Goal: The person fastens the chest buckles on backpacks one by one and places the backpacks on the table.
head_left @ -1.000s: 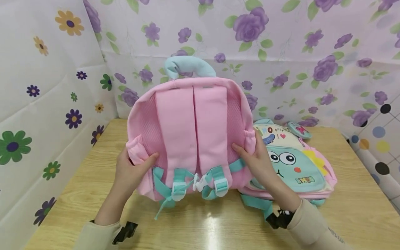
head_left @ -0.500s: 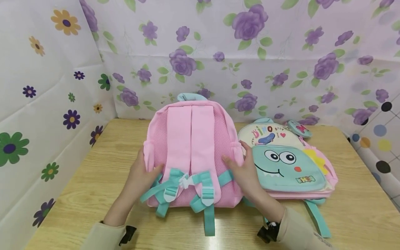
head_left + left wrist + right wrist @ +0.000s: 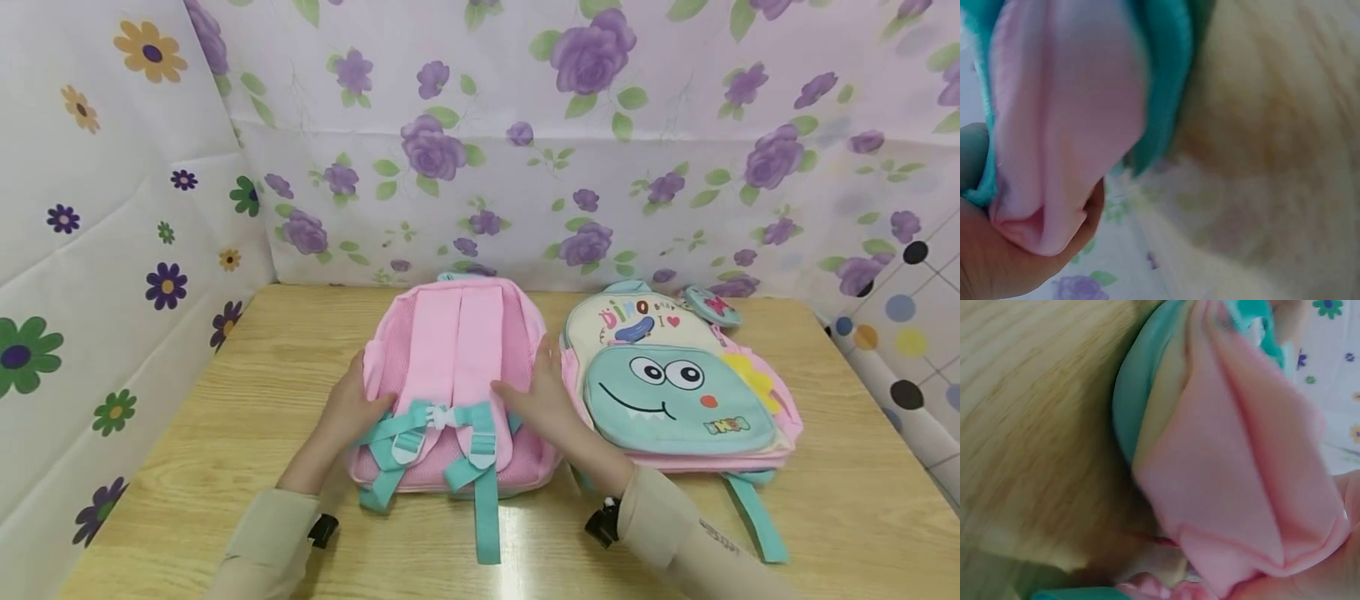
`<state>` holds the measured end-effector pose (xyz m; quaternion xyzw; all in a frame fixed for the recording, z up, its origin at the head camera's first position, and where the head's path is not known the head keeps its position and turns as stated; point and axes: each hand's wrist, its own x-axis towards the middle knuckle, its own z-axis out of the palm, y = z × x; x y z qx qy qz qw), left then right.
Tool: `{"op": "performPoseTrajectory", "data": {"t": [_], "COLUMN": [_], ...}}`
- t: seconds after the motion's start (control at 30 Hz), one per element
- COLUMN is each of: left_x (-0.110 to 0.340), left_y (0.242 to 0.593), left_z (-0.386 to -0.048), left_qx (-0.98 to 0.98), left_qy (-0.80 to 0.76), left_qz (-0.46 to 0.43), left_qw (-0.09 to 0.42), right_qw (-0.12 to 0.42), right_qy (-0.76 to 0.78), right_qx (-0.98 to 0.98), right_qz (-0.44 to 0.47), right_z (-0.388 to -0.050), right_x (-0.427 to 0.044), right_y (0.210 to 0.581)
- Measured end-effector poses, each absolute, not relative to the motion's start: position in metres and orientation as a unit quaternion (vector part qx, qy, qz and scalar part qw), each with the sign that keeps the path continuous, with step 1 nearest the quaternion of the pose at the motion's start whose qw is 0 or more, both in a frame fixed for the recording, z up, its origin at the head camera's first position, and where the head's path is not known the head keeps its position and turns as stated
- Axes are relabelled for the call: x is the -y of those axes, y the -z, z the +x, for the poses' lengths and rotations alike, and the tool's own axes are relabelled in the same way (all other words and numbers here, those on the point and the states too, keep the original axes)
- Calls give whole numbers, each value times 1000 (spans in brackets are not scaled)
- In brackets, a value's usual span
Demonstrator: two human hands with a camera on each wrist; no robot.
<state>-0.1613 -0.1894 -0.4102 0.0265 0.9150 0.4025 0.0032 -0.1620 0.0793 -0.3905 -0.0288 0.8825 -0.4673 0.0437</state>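
Note:
A pink backpack lies on the table with its straps up, a white buckle joining teal webbing across them. My left hand grips its left side, thumb over the back panel. Around the right side curls my right hand, its thumb near the strap. In the left wrist view, the left hand wraps a pink side pocket beside teal webbing. The right wrist view has the other pink side against the right hand. Fingers at the bag's edges are partly hidden.
A second backpack with a teal dinosaur face lies close on the right, a round teal pouch at its top and a teal strap hanging toward the front. Flowered cloth stands behind the wooden table.
The pink backpack has come down from a raised, upright position to lying on the table, both hands lowering with it. More of the dinosaur backpack is now uncovered.

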Motion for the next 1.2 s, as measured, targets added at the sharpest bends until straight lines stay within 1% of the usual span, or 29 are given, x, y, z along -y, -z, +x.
{"op": "performPoseTrajectory", "data": {"t": [0.07, 0.17, 0.27, 0.37, 0.47, 0.6, 0.7, 0.77, 0.87, 0.97, 1.1, 1.17, 1.2], "left_x": [189, 189, 189, 191, 193, 194, 193, 193, 193, 195, 201, 203, 204], "left_y": [412, 413, 414, 416, 419, 421, 421, 420, 416, 412, 409, 408, 408], "left_z": [-164, -167, -172, -179, -186, -193, -196, -198, -200, -202, -202, -200, -199], "left_qx": [-924, -930, -932, -930, -926, -916, -912, -913, -916, -918, -913, -916, -919], "left_qy": [-382, -367, -360, -363, -374, -394, -401, -400, -392, -385, -386, -379, -374], "left_qz": [14, 8, 11, 25, 30, 15, 0, -6, -15, -19, -11, 2, 13], "left_qw": [11, 27, 42, 45, 48, 71, 83, 82, 82, 99, 130, 131, 123], "right_qw": [59, 66, 68, 74, 66, 59, 74, 83, 87, 85, 91, 99, 99], "right_qy": [450, 432, 418, 406, 400, 382, 371, 371, 377, 381, 385, 384, 382], "right_qx": [-891, -899, -906, -911, -914, -922, -926, -925, -922, -920, -918, -918, -919], "right_qz": [-18, -5, 5, 12, -3, -17, -4, 2, 4, 0, 0, -5, -11], "right_z": [-164, -166, -169, -174, -182, -192, -197, -199, -203, -206, -206, -203, -201], "right_x": [-77, -75, -73, -71, -69, -68, -67, -67, -66, -66, -70, -76, -80], "right_y": [396, 401, 404, 405, 403, 398, 396, 395, 394, 395, 396, 396, 396]}}
